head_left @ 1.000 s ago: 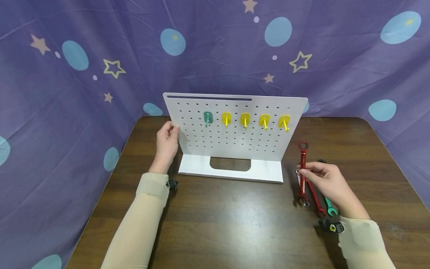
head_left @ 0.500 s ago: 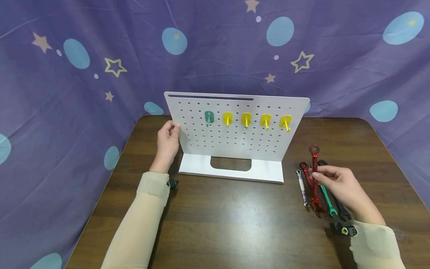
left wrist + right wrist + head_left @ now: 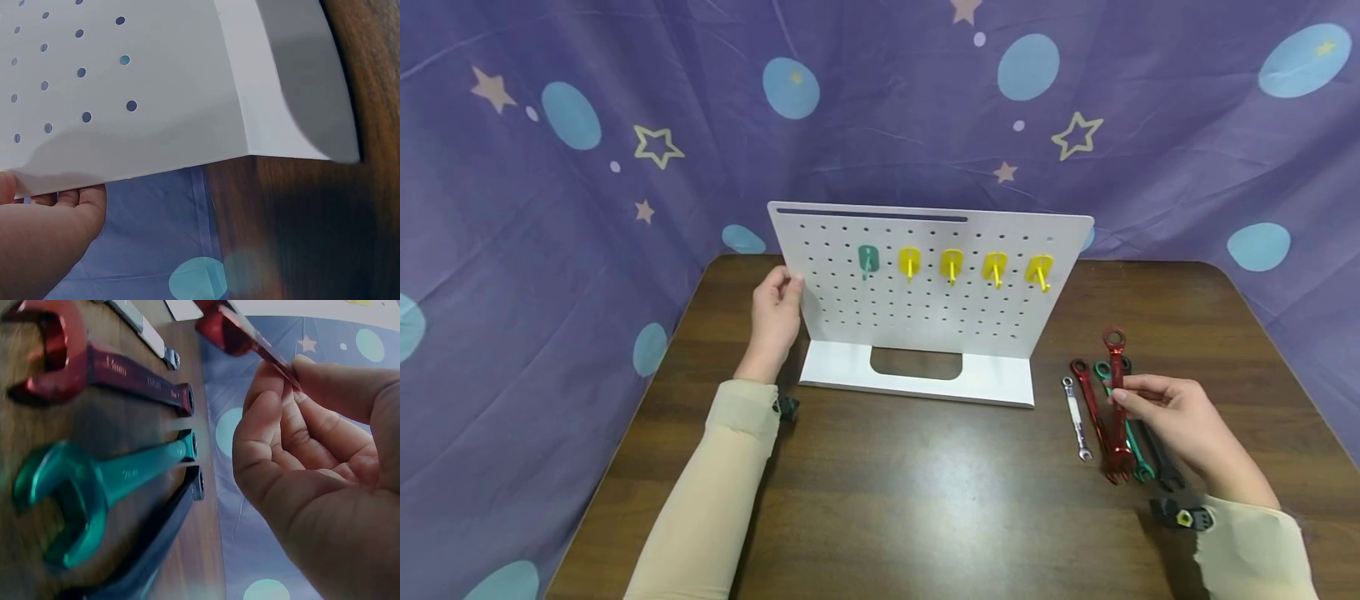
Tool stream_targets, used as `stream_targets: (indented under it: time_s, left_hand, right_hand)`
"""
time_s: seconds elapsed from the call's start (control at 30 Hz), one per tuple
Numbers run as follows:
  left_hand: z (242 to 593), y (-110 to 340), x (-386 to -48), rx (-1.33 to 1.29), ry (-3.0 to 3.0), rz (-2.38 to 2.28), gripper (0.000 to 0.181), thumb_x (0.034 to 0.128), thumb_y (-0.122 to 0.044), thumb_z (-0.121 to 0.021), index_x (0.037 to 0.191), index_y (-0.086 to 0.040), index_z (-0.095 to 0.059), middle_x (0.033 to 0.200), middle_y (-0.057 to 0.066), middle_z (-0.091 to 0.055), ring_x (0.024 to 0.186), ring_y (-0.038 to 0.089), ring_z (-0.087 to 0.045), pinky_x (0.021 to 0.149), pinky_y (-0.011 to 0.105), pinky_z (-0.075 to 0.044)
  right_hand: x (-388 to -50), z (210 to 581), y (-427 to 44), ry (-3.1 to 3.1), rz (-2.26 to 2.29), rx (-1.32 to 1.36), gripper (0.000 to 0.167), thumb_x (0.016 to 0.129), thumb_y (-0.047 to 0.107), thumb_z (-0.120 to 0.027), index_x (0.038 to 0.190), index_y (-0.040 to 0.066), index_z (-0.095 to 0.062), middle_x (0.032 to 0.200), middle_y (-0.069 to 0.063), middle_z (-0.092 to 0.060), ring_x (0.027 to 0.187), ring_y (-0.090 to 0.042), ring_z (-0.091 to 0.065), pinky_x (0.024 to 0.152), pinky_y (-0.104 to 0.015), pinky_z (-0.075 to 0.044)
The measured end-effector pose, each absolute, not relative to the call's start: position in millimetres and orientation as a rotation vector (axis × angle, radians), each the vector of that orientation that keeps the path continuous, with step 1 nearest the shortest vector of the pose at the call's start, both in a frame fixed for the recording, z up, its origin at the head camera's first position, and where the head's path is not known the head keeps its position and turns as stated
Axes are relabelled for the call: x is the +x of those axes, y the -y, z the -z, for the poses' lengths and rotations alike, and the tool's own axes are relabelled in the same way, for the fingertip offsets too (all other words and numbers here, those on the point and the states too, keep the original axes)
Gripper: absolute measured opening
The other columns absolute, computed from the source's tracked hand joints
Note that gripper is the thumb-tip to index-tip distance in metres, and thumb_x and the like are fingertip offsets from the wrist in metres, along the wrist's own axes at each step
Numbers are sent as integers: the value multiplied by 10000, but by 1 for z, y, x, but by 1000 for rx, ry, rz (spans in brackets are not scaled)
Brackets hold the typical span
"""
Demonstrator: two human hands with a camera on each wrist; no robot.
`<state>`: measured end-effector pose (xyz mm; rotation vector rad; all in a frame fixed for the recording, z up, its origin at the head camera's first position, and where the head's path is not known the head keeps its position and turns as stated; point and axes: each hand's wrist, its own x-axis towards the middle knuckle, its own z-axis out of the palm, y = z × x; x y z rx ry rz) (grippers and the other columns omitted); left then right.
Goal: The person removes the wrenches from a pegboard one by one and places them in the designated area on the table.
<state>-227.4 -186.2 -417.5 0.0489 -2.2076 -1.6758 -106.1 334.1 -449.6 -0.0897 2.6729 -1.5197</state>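
My left hand grips the left edge of the white pegboard, thumb in front and fingers behind, as the left wrist view shows too. Between thumb and fingertips my right hand pinches a red wrench, ring end away from me, raised above other wrenches on the table. Below and around it lie a second red wrench, a green wrench and a black wrench. A small silver wrench lies at their left.
One green hook and several yellow hooks run in a row across the upper pegboard. The board's base stands on the brown wooden table. Behind the table hangs a purple curtain with stars and blue ovals.
My right hand has moved right and slightly toward me with the red wrench, away from the silver wrench and over the green one. My left hand keeps its hold on the pegboard.
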Motion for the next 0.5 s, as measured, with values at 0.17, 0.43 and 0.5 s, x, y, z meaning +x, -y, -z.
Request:
stream_targets:
  time_s: [0.17,0.43,0.5]
  left_hand:
    - [418,187,-227,59,2204,1677,181,1072,-87,-517,1121,36,-641,741,34,-443,672,133,-383,576,245,-310]
    - [419,188,-229,42,2202,1675,181,1071,-82,-518,1096,50,-640,729,39,-437,643,118,-379,553,236,-306]
    - [420,188,-229,44,2203,1673,181,1071,-86,-522,1097,48,-640,729,34,-438,640,116,-379,550,235,-305]
  right_hand:
    - [-106,449,-343,-2715,1439,-37,413,1017,206,-665,1229,-146,-631,968,-102,-742,811,-66,-690,680,-189,-527]
    - [-101,449,-356,-2701,1404,20,442,1037,218,-632,1246,-170,-602,962,-119,-746,802,-97,-706,687,-181,-526]
    - [-100,450,-359,-2715,1397,21,434,1034,209,-637,1240,-172,-606,951,-113,-748,790,-94,-705,680,-187,-530]
